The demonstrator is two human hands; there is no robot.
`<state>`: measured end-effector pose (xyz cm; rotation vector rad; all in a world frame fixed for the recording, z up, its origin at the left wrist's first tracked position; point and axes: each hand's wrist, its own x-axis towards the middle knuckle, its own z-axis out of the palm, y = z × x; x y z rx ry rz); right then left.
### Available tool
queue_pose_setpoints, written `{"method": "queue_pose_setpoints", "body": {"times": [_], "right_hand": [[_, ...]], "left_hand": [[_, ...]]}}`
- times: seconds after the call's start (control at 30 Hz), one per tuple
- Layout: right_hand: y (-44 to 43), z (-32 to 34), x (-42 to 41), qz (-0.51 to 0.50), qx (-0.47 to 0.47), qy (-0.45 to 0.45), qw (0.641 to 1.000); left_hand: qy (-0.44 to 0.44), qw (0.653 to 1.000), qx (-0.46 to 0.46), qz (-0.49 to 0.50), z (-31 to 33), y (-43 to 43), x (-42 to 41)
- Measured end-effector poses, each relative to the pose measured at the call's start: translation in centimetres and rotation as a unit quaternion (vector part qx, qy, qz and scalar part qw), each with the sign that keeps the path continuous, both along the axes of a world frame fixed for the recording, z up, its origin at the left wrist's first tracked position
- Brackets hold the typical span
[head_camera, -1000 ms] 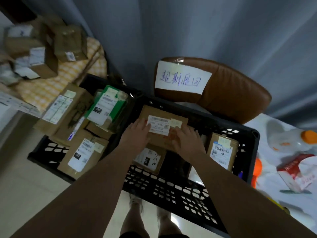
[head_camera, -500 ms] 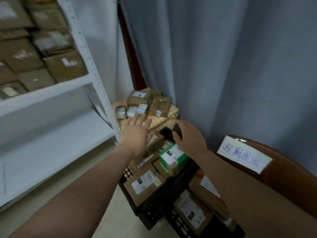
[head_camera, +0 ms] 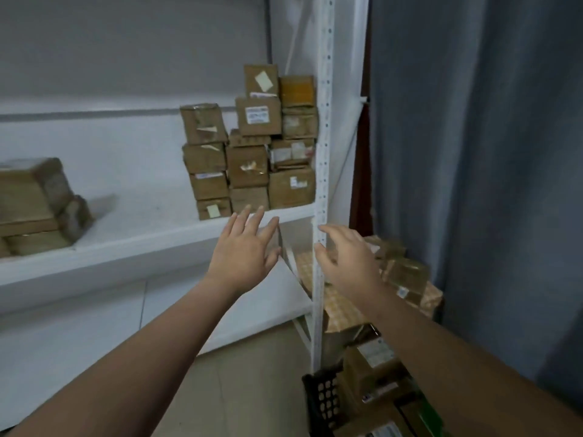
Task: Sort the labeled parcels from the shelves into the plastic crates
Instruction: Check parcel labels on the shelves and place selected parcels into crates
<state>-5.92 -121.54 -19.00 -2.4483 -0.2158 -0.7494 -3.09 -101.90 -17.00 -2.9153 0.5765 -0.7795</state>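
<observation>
A stack of brown labeled parcels [head_camera: 252,146] stands on the white shelf [head_camera: 132,234], against the right upright. My left hand [head_camera: 244,250] is raised in front of the shelf edge just below the stack, fingers spread and empty. Level with it, my right hand [head_camera: 344,260] hovers beside the perforated white upright [head_camera: 321,171], fingers loosely apart and holding nothing. Low on the right, a corner of the black plastic crate [head_camera: 321,402] shows with parcels [head_camera: 372,370] in it.
More blurred brown parcels [head_camera: 34,206] sit on the shelf at far left. Boxes [head_camera: 400,272] lie on a checkered cloth pile behind the upright. A blue-grey curtain [head_camera: 473,152] hangs on the right. A lower white shelf [head_camera: 94,335] runs beneath.
The view swung up and left from the crate to the shelf. Both hands let go of the parcel laid in the crate and rose, empty, toward the stacked parcels.
</observation>
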Motion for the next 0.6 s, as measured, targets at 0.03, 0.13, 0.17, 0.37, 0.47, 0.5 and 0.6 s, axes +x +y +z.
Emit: {"method": "queue_pose_setpoints", "body": {"times": [0.03, 0.13, 0.17, 0.37, 0.47, 0.5, 0.6], "right_hand": [[1.9, 0.7, 1.0, 0.009, -0.002, -0.007, 1.0], [7.1, 3.1, 4.2, 0.037, -0.005, -0.023, 0.999], [8.7, 4.1, 5.3, 0.047, -0.008, -0.027, 0.999], [15.6, 10.5, 11.6, 0.09, -0.014, -0.06, 0.994], [17.3, 13.1, 14.3, 0.091, -0.033, -0.084, 0.992], [17.7, 13.7, 15.3, 0.088, -0.042, -0.087, 0.991], [18.1, 15.4, 19.0, 0.086, -0.067, -0.087, 0.99]], "left_hand": [[-0.017, 1.0, -0.01, 0.003, 0.5, 2.0, 0.7], [-0.05, 0.998, -0.034, 0.021, 2.2, 7.8, 3.1], [-0.053, 0.998, -0.033, 0.03, 3.0, 9.5, 3.8], [-0.093, 0.994, -0.027, 0.054, 8.8, 16.2, 8.9], [-0.101, 0.991, -0.064, 0.053, 10.9, 17.7, 11.9], [-0.102, 0.991, -0.077, 0.051, 11.4, 18.0, 12.9], [-0.099, 0.989, -0.098, 0.048, 12.7, 18.3, 16.4]]}}
